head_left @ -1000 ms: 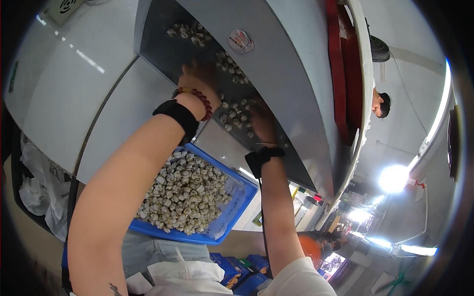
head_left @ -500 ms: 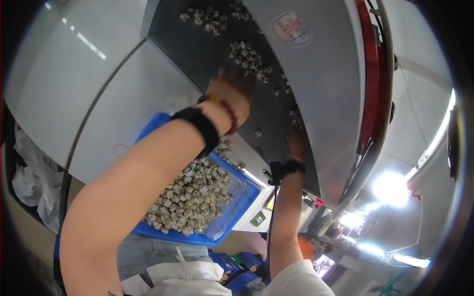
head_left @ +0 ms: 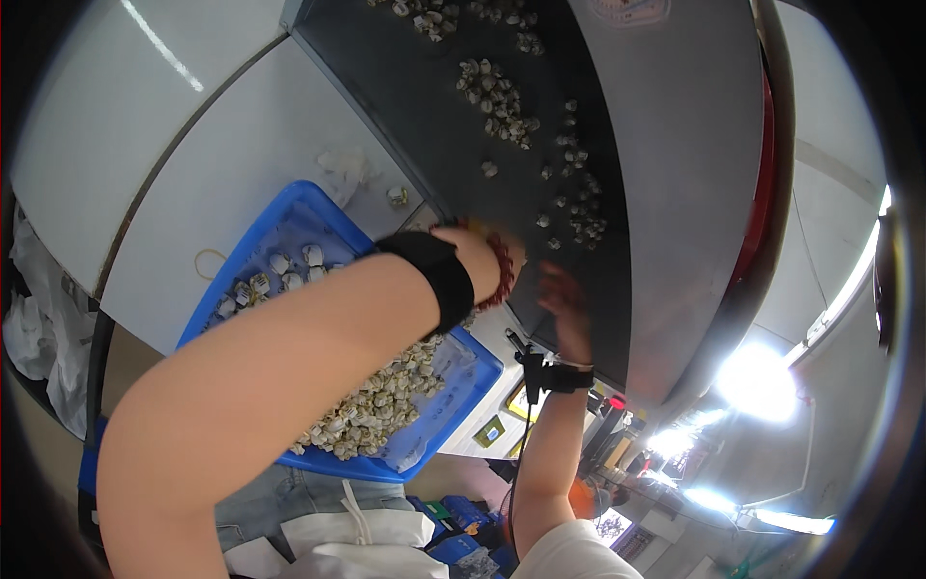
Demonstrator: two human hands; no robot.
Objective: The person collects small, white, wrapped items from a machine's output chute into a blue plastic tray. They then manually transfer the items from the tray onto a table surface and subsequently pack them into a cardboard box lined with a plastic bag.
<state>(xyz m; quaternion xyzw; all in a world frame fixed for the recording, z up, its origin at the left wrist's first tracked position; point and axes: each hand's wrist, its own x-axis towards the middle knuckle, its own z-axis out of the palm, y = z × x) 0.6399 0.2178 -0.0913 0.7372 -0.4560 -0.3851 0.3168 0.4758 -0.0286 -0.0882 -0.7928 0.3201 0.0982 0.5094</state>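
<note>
Small pale lumps, seemingly wrapped pieces with dark markings, lie in loose groups (head_left: 494,96) on a dark belt-like surface (head_left: 415,96). My left hand (head_left: 492,259), with a red bead bracelet and a black strap behind it, is at the near edge of that surface; its fingers are hidden and blurred. Just to its right, my right hand (head_left: 565,301) hovers over the dark surface, fingers apart, somewhat blurred, with nothing visible in them. A blue tray (head_left: 461,378) holding many of the same lumps (head_left: 371,410) stands below my left forearm, which hides part of it.
A curved grey housing (head_left: 666,193) overhangs the dark surface on the right. To the left is a white panel (head_left: 231,174), with crumpled clear plastic (head_left: 345,174) and one stray lump (head_left: 397,196). Blue boxes (head_left: 458,550) stand at the bottom; plastic bags (head_left: 58,338) hang far left.
My left hand has drawn back from a group of lumps to the surface's near edge. My right hand has come nearer, away from the lumps by the housing. The view has shifted.
</note>
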